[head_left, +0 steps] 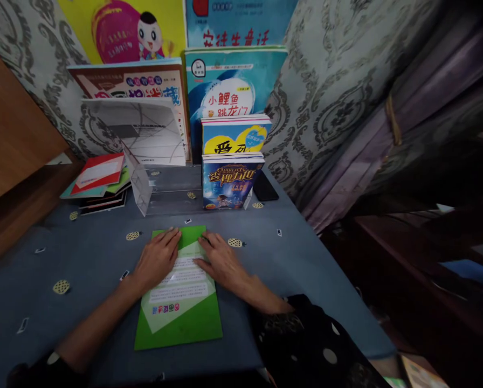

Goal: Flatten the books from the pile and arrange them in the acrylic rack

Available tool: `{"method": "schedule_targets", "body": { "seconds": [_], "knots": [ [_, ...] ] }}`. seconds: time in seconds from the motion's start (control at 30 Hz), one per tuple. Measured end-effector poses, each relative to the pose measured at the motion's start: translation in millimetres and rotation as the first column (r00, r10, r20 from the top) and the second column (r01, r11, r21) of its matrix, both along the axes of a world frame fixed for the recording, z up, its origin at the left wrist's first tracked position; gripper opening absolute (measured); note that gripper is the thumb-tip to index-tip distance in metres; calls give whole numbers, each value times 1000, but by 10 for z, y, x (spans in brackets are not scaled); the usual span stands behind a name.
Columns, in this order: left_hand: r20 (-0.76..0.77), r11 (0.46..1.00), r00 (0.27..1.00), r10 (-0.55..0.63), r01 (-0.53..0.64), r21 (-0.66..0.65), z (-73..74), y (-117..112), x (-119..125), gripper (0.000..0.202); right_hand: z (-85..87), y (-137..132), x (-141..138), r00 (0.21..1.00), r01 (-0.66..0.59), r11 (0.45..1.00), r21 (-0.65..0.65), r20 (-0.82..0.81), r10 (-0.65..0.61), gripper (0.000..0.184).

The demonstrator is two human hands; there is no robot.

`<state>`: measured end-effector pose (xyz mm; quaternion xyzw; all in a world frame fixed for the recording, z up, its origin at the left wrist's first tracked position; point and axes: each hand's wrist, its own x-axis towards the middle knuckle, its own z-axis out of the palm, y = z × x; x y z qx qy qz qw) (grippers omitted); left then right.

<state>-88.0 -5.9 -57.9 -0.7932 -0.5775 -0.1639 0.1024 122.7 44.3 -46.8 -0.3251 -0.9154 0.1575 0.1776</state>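
Note:
A green book [180, 318] with a white text panel lies flat on the blue-grey tablecloth [83, 258] in front of me. My left hand [157, 260] rests palm down on the book's upper left part, fingers stretched toward its far edge. My right hand [221, 261] lies flat on the upper right part, fingers apart and pointing left and forward. Neither hand grips anything.
A clear acrylic book stand [144, 186] holds upright books, with a dark blue book [229, 182] at the front. Large picture books [233, 86] lean on the wall behind. A stack of thin books [99, 180] lies at the left. A black phone [264, 187] sits right of the stand.

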Motion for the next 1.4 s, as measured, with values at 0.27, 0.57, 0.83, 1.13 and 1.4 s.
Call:
{"method": "schedule_targets", "body": {
  "seconds": [0.27,0.57,0.83,1.13,1.4],
  "knots": [
    [91,981,982,-166,174,-82,7,253,143,40,-24,-2,14,1000,-4,1000,-20,-21,3,41],
    [175,942,950,-259,288,-173,-16,414,189,45,56,13,27,1000,-16,1000,-9,15,16,37],
    [156,936,957,-244,274,-219,-28,429,198,51,89,79,51,1000,-10,1000,-11,-6,10,25],
    [98,942,963,-251,267,-205,-18,418,206,51,-33,207,84,958,125,977,-172,-234,-164,27],
    [60,941,956,-287,293,-170,-13,415,214,49,-188,318,102,911,118,962,-246,-359,-204,49]
  ]
}}
